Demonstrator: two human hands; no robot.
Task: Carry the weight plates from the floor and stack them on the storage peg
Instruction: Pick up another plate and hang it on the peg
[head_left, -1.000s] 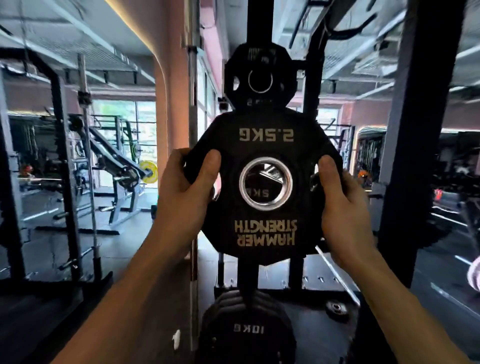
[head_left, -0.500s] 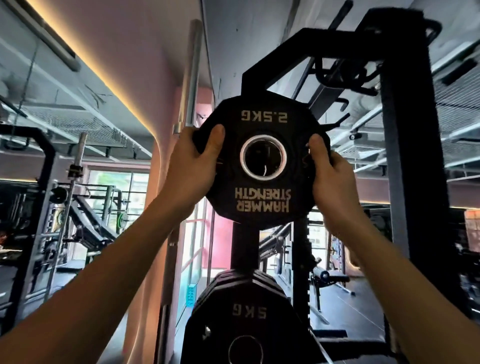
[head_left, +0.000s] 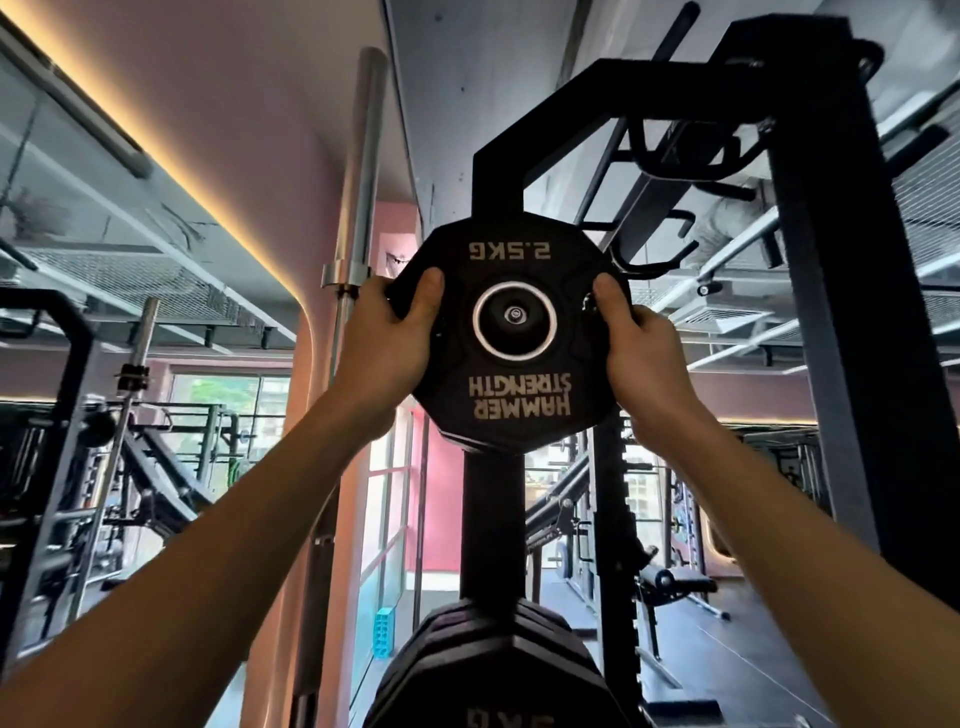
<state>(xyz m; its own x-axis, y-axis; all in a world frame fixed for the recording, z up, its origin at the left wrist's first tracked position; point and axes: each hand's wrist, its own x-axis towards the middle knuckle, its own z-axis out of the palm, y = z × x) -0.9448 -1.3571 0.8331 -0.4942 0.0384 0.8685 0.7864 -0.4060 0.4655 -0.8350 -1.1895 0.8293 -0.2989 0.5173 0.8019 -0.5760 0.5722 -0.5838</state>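
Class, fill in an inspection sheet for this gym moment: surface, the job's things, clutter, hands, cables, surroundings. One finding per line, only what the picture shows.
Surface: gym floor dark, seen low at right.
Job's things: 2.5 kg plate, lettering upside down, held up against the black rack post; the storage peg's end shows inside its centre hole. Larger plates hang lower on the same post.
Clutter: small blue block by the window base.
Hands: left hand and right hand each have a grip on a side edge of the plate, thumbs on its face.
Cables: nothing seen.
Surroundings: upright barbell at left, pink wall, bench, other racks.
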